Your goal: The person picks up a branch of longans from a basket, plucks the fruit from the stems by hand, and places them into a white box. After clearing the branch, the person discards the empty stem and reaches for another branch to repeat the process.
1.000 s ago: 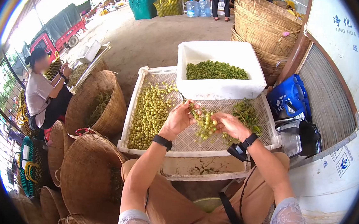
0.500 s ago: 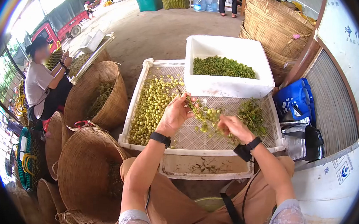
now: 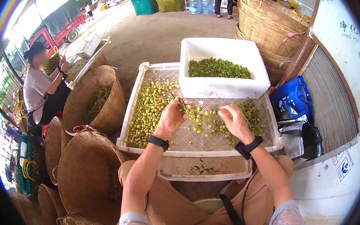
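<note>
My left hand [image 3: 173, 118] is closed around the stem of a sprig [image 3: 196, 116] bearing round green berries, held above the white mesh tray [image 3: 186, 143]. To its right, my right hand [image 3: 235, 120] hovers close to the sprig's berries, its fingers loosely bent and apart. Nothing shows clearly between those fingers. Many loose yellow-green berries [image 3: 148, 114] cover the tray's left side. A heap of leafy sprigs [image 3: 252, 114] lies at the tray's right, partly behind my right hand.
A white foam box [image 3: 224, 89] with smaller green berries rests on the tray's far part. Woven baskets [image 3: 89, 176] stand at left, and a tall basket [image 3: 269, 24] at far right. Blue bag [image 3: 292, 99] sits right of the tray. Another person [image 3: 42, 86] sits at far left.
My right hand has drawn slightly up and away from the sprig, its fingers opening. My left hand still holds the stem, a little lower. The whole view has shifted slightly.
</note>
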`<move>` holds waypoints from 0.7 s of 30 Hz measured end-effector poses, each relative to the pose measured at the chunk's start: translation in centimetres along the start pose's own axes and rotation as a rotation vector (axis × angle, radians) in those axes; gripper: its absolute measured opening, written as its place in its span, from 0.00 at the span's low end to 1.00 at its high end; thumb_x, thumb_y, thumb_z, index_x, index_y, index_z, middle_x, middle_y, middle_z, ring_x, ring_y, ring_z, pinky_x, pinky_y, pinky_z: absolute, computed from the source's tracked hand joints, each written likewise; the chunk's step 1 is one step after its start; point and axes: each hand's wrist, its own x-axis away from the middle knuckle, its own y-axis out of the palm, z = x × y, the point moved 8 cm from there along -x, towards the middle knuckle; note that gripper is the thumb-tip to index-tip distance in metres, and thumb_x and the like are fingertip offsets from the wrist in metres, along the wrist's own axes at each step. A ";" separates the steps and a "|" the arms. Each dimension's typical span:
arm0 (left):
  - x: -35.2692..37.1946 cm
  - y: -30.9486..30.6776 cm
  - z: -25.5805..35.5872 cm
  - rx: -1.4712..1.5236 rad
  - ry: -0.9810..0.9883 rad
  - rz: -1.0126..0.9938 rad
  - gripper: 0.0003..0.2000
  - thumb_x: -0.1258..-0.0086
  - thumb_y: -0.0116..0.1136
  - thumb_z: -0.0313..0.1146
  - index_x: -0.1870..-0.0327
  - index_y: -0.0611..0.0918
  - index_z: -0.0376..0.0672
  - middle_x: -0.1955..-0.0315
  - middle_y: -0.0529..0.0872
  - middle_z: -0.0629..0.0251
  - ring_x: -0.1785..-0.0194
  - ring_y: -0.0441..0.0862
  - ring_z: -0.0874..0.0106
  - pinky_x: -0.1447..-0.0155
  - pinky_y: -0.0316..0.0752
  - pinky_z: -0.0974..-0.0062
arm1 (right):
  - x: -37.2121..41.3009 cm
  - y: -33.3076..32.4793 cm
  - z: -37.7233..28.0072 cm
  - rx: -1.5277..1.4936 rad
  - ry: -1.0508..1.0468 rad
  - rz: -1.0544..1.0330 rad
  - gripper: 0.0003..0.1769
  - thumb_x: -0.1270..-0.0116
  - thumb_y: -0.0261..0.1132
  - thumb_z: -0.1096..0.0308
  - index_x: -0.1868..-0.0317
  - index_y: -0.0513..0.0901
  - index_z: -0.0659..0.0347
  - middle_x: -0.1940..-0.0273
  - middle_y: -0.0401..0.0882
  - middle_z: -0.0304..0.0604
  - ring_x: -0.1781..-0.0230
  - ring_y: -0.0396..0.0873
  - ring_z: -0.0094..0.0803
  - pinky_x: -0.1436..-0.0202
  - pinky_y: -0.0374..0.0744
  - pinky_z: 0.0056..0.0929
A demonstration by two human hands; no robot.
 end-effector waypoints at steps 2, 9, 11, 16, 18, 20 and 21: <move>-0.1 0.5 -0.7 -0.006 -0.016 -0.010 0.10 0.26 0.37 0.41 0.59 0.70 0.47 0.65 0.75 0.69 0.63 0.75 0.76 0.70 0.72 0.80 | 0.0 1.8 -1.2 -0.375 0.145 -0.094 0.10 0.37 0.61 0.69 0.58 0.78 0.64 0.65 0.77 0.40 0.67 0.77 0.25 0.64 0.77 0.22; 0.1 0.9 -1.6 -0.023 -0.052 -0.004 0.09 0.26 0.35 0.38 0.60 0.70 0.47 0.65 0.75 0.69 0.61 0.76 0.75 0.66 0.74 0.79 | 0.3 3.7 -0.5 -0.558 0.231 -0.177 0.06 0.38 0.61 0.74 0.62 0.78 0.67 0.67 0.74 0.37 0.69 0.73 0.20 0.65 0.75 0.20; 0.0 0.3 -1.7 -0.059 -0.062 0.000 0.09 0.27 0.40 0.40 0.59 0.70 0.46 0.65 0.74 0.69 0.62 0.76 0.75 0.67 0.74 0.80 | 0.2 3.4 -0.4 -0.539 0.209 -0.130 0.04 0.38 0.61 0.75 0.63 0.78 0.66 0.68 0.73 0.37 0.70 0.72 0.20 0.65 0.74 0.20; 0.2 0.2 -1.8 -0.046 -0.073 0.031 0.09 0.26 0.35 0.36 0.61 0.70 0.46 0.66 0.75 0.69 0.63 0.77 0.74 0.66 0.73 0.77 | 0.2 3.1 -1.1 -0.468 0.173 -0.101 0.05 0.39 0.63 0.74 0.66 0.76 0.66 0.71 0.73 0.34 0.71 0.69 0.17 0.67 0.71 0.18; 0.4 0.4 -1.9 -0.061 -0.078 0.055 0.08 0.26 0.37 0.36 0.61 0.71 0.46 0.67 0.75 0.69 0.61 0.78 0.73 0.65 0.74 0.75 | 0.2 2.3 -0.8 -0.190 0.102 -0.010 0.05 0.40 0.64 0.73 0.67 0.77 0.65 0.74 0.72 0.32 0.75 0.66 0.16 0.72 0.68 0.18; 0.3 0.3 -2.1 -0.051 -0.078 0.050 0.08 0.26 0.37 0.36 0.61 0.71 0.46 0.67 0.75 0.69 0.60 0.79 0.71 0.65 0.74 0.74 | 0.1 2.7 1.2 -0.258 0.194 -0.021 0.05 0.39 0.64 0.72 0.68 0.77 0.64 0.75 0.72 0.33 0.77 0.67 0.17 0.73 0.68 0.18; 0.4 0.4 -2.2 -0.049 -0.080 0.043 0.08 0.26 0.37 0.36 0.61 0.71 0.47 0.67 0.75 0.68 0.60 0.79 0.71 0.65 0.74 0.74 | 0.2 2.8 1.7 -0.325 0.286 -0.032 0.06 0.39 0.64 0.70 0.69 0.76 0.63 0.76 0.73 0.34 0.79 0.69 0.19 0.75 0.69 0.18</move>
